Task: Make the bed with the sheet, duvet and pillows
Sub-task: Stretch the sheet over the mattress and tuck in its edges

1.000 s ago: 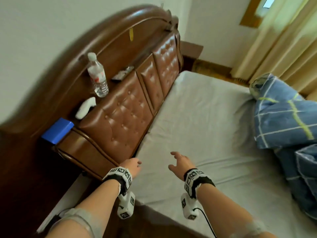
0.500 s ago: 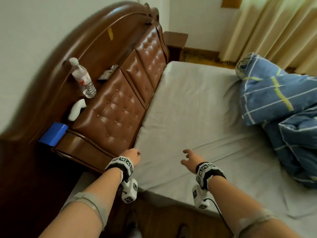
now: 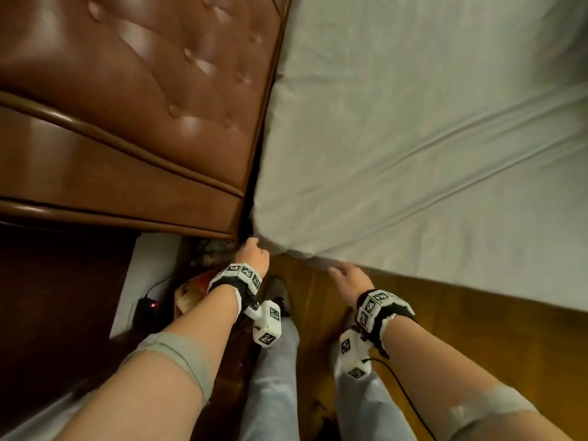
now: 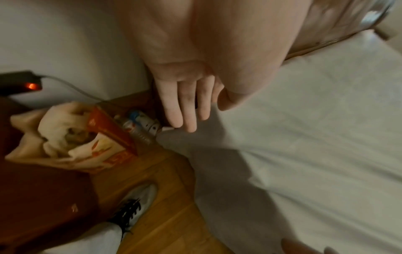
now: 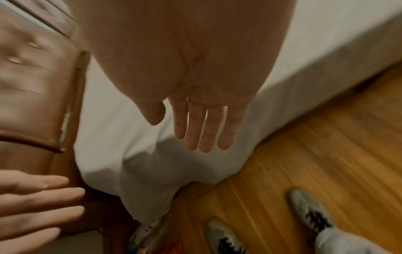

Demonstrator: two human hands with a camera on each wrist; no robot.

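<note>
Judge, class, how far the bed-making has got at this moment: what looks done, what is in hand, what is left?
Done: the pale sheet lies spread over the mattress, with some creases. In hand: both hands reach with straight fingers to the sheet's corner by the headboard, the left hand at the corner itself, the right hand at the side edge; neither grips it yet. Left: tucking that corner, then duvet and pillows, neither visible here.

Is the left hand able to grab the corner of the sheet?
Probably yes. The left hand is right at the sheet corner by the headboard, fingers straight, and nothing lies between them.
</note>
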